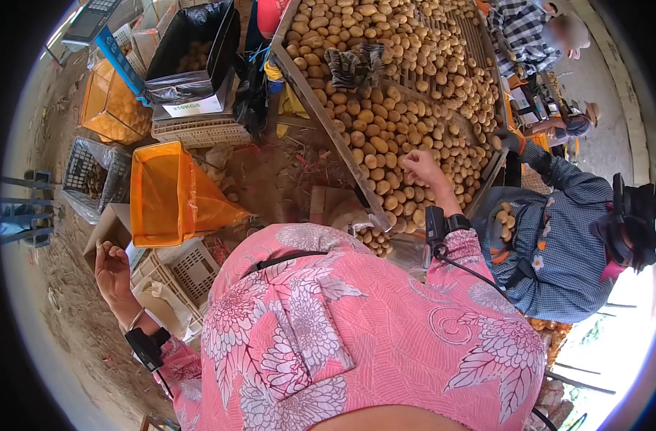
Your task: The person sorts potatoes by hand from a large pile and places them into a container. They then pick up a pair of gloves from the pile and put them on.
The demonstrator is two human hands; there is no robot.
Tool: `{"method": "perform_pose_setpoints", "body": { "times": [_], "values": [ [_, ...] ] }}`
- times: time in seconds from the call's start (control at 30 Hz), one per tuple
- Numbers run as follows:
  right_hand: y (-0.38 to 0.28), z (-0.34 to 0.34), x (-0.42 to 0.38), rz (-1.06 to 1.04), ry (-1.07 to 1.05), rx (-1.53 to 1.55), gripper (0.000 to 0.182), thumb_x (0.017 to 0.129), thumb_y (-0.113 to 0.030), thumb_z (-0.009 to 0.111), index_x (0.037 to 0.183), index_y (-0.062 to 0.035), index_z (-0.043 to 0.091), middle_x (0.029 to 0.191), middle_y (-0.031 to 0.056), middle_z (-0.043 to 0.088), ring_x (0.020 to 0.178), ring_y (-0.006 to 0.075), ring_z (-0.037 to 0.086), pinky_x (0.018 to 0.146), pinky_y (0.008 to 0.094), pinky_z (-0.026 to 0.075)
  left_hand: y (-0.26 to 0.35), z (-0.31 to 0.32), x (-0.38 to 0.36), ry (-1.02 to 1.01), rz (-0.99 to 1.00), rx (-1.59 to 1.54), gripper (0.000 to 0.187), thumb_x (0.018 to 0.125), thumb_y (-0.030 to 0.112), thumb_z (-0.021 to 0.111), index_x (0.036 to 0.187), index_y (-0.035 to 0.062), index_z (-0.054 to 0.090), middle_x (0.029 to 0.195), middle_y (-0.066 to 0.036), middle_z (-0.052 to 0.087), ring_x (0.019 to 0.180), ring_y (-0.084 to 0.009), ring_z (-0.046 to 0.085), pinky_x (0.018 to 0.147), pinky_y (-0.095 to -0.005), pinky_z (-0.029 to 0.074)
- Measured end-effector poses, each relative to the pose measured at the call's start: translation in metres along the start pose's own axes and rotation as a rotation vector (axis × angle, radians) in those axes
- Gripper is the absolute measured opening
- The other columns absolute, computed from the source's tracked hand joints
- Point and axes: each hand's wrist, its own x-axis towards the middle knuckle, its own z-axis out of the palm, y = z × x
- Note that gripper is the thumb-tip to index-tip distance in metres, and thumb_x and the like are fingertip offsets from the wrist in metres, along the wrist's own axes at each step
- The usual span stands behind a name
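Observation:
Over the sloping slatted table (330, 134) of loose potatoes (377, 129), my right hand (422, 169) hovers low with its fingers curled inward. Whether a potato sits inside those fingers is hidden. Far to the left, my left hand (112, 271) is held in the air with its fingers loosely bent and apart, and nothing shows in it. Beside that hand stands an orange mesh bag (166, 190) with its square mouth held wide. A dark striped glove or cloth (355, 66) lies on the potatoes.
A black-lined crate (191, 61) on a scale stands upper left, beside a filled orange bag (117, 104). Plastic crates (191, 271) sit below the orange bag. At the right a co-worker in a blue checked smock (557, 230) holds potatoes; other people stand beyond.

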Motion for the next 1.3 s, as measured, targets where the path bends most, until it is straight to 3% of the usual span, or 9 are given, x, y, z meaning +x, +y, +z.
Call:
{"method": "perform_pose_setpoints", "body": {
  "times": [0.2, 0.3, 0.53, 0.6, 1.3],
  "values": [
    [0.004, -0.003, 0.006, -0.032, 0.006, -0.058, 0.020, 0.083, -0.019, 0.057, 0.085, 0.0012, 0.054, 0.067, 0.0060, 0.058, 0.048, 0.0113, 0.057, 0.040, 0.0233, 0.042, 0.000, 0.000, 0.002, -0.013, -0.014, -0.005, 0.016, 0.090, 0.008, 0.046, 0.104, 0.0011, 0.050, 0.085, -0.006, 0.049, 0.071, -0.0151, 0.049, 0.067, -0.0285, 0.047],
    [0.006, -0.001, 0.007, -0.071, 0.031, -0.005, 0.020, 0.079, -0.019, 0.060, 0.083, -0.0008, 0.055, 0.062, 0.0037, 0.057, 0.044, 0.0104, 0.054, 0.035, 0.0231, 0.035, -0.001, 0.000, 0.002, 0.002, -0.005, 0.002, 0.017, 0.090, 0.008, 0.046, 0.105, 0.0014, 0.049, 0.085, -0.006, 0.049, 0.071, -0.0152, 0.049, 0.067, -0.0284, 0.047],
    [-0.002, -0.003, 0.003, -0.084, 0.026, -0.016, 0.018, 0.078, -0.018, 0.059, 0.081, -0.0009, 0.055, 0.062, 0.0034, 0.057, 0.044, 0.0101, 0.054, 0.036, 0.0230, 0.036, -0.002, 0.004, 0.001, -0.020, -0.013, -0.001, 0.017, 0.090, 0.008, 0.045, 0.105, 0.0018, 0.050, 0.085, -0.005, 0.049, 0.071, -0.0151, 0.049, 0.067, -0.0284, 0.047],
    [-0.005, -0.003, 0.002, -0.050, 0.021, -0.074, 0.018, 0.083, -0.018, 0.057, 0.082, -0.0001, 0.054, 0.065, 0.0046, 0.058, 0.048, 0.0106, 0.056, 0.042, 0.0234, 0.042, -0.002, 0.005, 0.001, -0.020, -0.015, -0.007, 0.017, 0.090, 0.008, 0.045, 0.105, 0.0017, 0.050, 0.085, -0.005, 0.049, 0.071, -0.0150, 0.049, 0.068, -0.0282, 0.047],
    [-0.002, 0.000, 0.001, -0.051, 0.019, -0.065, 0.017, 0.082, -0.018, 0.056, 0.083, -0.0010, 0.055, 0.065, 0.0036, 0.058, 0.049, 0.0098, 0.057, 0.036, 0.0219, 0.037, -0.001, 0.003, 0.001, -0.002, -0.007, 0.017, 0.017, 0.090, 0.008, 0.046, 0.105, 0.0023, 0.051, 0.085, -0.004, 0.049, 0.071, -0.0147, 0.049, 0.068, -0.0283, 0.047]
  ]
}}
